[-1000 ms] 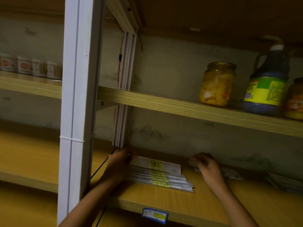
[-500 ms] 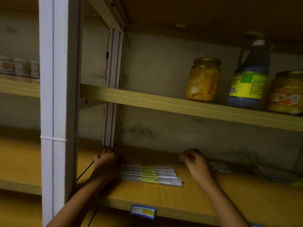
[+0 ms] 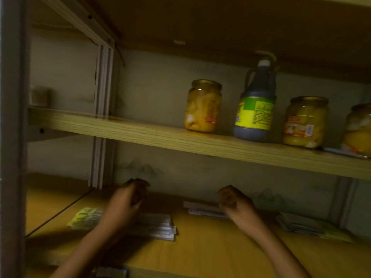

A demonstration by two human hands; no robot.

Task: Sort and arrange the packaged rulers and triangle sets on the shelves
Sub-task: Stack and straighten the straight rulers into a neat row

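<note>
Roughly midway is where the sorting is judged to stand. On the lower shelf [image 3: 200, 249] one stack of packaged rulers [image 3: 156, 227] is already squared near the front left, partly hidden by the left forearm, with yellow-green labels showing at its left end. A second, smaller group of packets [image 3: 202, 209] lies further back, and a third, looser pile [image 3: 307, 225] is seen at the right, near a rear upright; both are judged to be left for sorting. Whether any of these are triangle sets cannot be told through the blur.

The left hand [image 3: 126, 201] is raised over the ruler stack with its fingers curled inward; nothing is seen held, though the blur leaves this uncertain. The right hand [image 3: 234, 199] is placed just at the end of the back packets, fingers bent, and whether a packet is pinched cannot be told.

Bare shelf is left between the stacks and along the front edge, so room for sliding is available. Headroom is limited by the upper shelf [image 3: 180, 141], on which a jar [image 3: 202, 107], a dark bottle [image 3: 255, 109] and further jars stand.
</note>
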